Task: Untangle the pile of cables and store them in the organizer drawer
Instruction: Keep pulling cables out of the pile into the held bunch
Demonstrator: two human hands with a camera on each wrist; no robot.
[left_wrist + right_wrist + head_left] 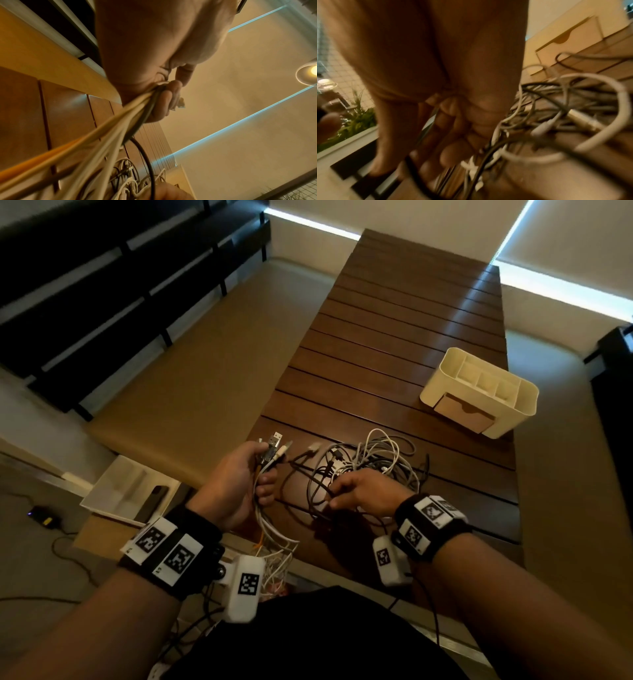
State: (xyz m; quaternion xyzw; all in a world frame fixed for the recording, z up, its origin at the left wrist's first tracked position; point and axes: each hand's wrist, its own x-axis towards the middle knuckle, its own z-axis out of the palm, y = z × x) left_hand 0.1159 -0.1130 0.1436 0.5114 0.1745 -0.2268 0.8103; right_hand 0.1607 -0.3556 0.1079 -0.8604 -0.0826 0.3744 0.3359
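A pile of cables (370, 463) lies tangled on the near end of a long brown table (404, 313). The cables are white, grey and black, and they loop over each other. The same pile shows in the right wrist view (556, 115), close up and a bit blurry.

The left hand (236, 484) is up off the table, just left of the pile. Its fingers (163, 105) are curled tight around a bunch (270, 460) of cable ends. The plugs (275, 440) stick out of the top of the fist. The rest of the bunch hangs down past the table edge, white with one orange strand. In the left wrist view the bunch (102, 135) runs from the fist toward the camera.

The right hand (366, 491) is low on the near side of the pile. Its fingers (453, 152) are bent, and they pinch a thin black cable (322, 487) that leads into the pile.

The organizer (479, 390) is a cream box with open slots on top. It sits farther back on the table, to the right, well apart from the pile. Its drawer (462, 410) is on the front and is pulled out a little.

On the floor to the left sits a white tray (116, 491) with a dark phone (152, 503) leaning in it.
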